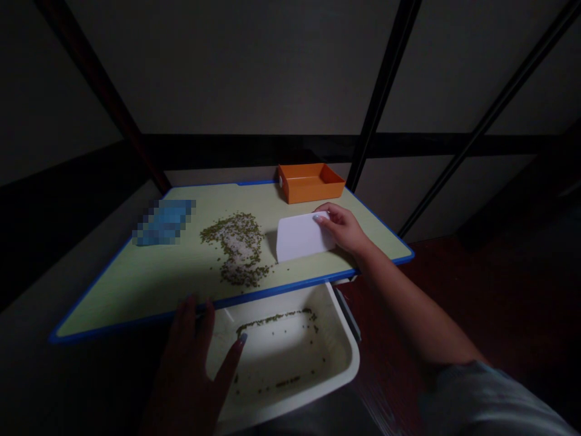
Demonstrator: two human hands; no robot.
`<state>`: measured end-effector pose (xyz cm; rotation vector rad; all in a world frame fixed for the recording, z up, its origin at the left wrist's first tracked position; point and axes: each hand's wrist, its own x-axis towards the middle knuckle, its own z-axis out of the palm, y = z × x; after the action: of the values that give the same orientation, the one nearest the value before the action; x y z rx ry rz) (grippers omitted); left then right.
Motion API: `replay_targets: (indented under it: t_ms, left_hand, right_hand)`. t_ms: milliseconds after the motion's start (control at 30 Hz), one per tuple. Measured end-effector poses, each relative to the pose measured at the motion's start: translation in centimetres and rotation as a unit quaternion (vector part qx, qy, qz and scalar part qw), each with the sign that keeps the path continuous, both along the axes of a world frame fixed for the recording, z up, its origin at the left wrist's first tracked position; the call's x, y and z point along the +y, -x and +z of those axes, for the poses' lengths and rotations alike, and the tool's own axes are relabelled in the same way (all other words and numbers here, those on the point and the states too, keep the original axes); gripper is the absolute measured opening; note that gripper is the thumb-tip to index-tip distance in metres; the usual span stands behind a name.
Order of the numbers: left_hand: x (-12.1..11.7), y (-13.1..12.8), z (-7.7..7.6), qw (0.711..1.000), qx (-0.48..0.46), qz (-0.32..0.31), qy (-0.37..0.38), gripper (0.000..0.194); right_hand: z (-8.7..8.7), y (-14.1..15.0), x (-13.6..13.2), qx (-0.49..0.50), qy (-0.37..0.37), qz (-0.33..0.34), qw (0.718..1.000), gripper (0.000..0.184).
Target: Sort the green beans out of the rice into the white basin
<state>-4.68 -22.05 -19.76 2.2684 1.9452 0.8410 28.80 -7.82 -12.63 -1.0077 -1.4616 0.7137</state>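
My right hand [341,227] pinches a flat white rectangular card [302,237] by its upper right corner, thumb in front. The card stands on edge on the pale yellow-green tabletop. Left of it lies a spread heap of small green beans mixed with white grains [240,248]. Below the table's front edge is a white plastic basin [290,348] with scattered green beans on its bottom. My left hand [197,363] is at the basin's left side, fingers spread and the thumb over its inside. That hand is dark, and part of it fades into shadow.
An orange open tray [313,188] sits at the table's back right. On the left is a blurred-out blue item [166,223]. The table [122,297] has a blue rim, and a panelled wall stands right behind it. Reddish-brown floor shows at right.
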Motion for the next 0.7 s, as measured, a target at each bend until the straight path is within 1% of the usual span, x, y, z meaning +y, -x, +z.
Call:
replay_targets:
  t_ms: [100,300,500,700]
  left_hand:
    - [-0.08,0.09,0.01,1.0,0.02,-0.013,-0.01,0.069]
    - [-0.08,0.04,-0.01,1.0,0.02,-0.007,0.002,0.067]
    - [-0.14,0.18,-0.51,1.0,0.01,-0.013,-0.025,0.067]
    - [-0.12,-0.02,0.18,1.0,0.009,-0.004,0.005,0.071]
  right_hand:
    - [0.03,0.02,-0.06,-0.006,0.006,0.009,1.0,0.027]
    - [0.11,0.36,-0.24,0.0,0.019,0.022,1.0,0.03]
    - [0.21,0.63,-0.39,0.023,0.032,0.025,0.999,0.035]
    - [0.3,0.63,-0.35,0.024,0.034,0.02,0.999,0.039]
